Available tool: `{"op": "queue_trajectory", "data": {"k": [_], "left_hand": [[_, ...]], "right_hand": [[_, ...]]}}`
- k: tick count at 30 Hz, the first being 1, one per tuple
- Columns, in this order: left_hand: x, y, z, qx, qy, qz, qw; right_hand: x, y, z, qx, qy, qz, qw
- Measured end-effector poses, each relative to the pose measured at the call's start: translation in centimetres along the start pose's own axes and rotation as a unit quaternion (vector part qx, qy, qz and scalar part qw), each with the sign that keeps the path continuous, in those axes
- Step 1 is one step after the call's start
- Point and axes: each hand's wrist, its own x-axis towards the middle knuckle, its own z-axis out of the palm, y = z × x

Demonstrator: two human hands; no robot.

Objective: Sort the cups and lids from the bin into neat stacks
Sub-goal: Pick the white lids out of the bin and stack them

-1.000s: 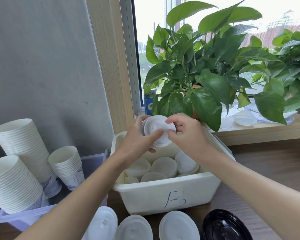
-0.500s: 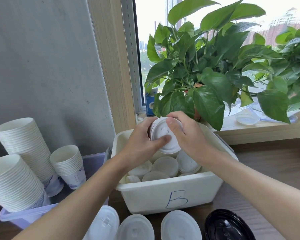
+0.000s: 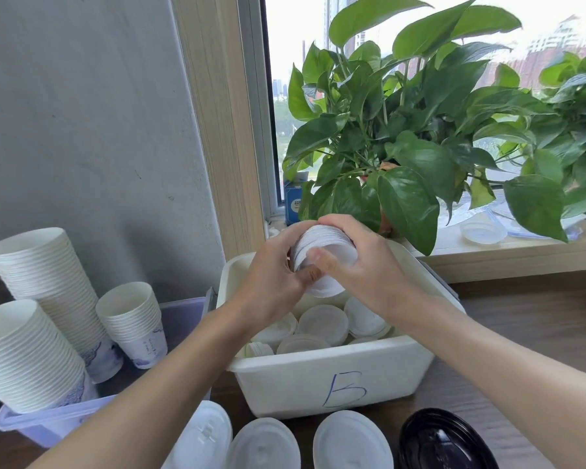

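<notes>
Nearest: white round plastic lids (image 3: 263, 445) and black round lid (image 3: 444, 441) set in row on tabletop (image 3: 521, 333), apparently grouped by kind. Behind them, white plastic bin marked B (image 3: 318, 384), loose white lids (image 3: 322, 323) lying inside. Above bin, left hand (image 3: 271, 282) and right hand (image 3: 362, 265) both curled round small stack of white lids (image 3: 329, 245), likely squaring edges. Left: nested white paper cups (image 3: 48, 286) in pale purple tub (image 3: 58, 421). Far: leafy green plant (image 3: 403, 147) on sill.

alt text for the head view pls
Left hand and right hand hold a stack of white lids above a white bin marked B holding more lids. Paper cup stacks sit in a lilac tub at left; a leafy plant behind.
</notes>
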Motion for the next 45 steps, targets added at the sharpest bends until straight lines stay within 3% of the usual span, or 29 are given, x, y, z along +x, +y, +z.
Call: {"op": "queue_trajectory", "data": {"k": [8,22,30,33,36,45], "left_hand": [[-0.13,0.36,0.17,0.021,-0.005,-0.014,1.0],[-0.16,0.36,-0.01,0.003,-0.027,0.018,0.999],[0.18,-0.07,0.36,-0.063,-0.034,-0.057,0.996],[0.24,-0.09,0.14,-0.051,-0.032,-0.045,0.997],[-0.01,0.1,0.23,-0.055,-0.05,-0.037,0.997],[-0.18,-0.09,0.37,-0.024,-0.067,-0.045,0.996]], "right_hand": [[0.12,-0.15,-0.04,0.004,0.054,0.01,0.998],[-0.01,-0.47,-0.25,-0.025,0.037,0.017,0.999],[-0.15,-0.98,-0.73,0.027,0.093,0.024,0.995],[-0.23,-0.92,-0.72,0.063,0.065,0.033,0.995],[-0.24,-0.88,-0.56,0.027,0.033,0.02,0.999],[-0.07,-0.97,-0.36,0.005,0.05,0.032,0.998]]}}
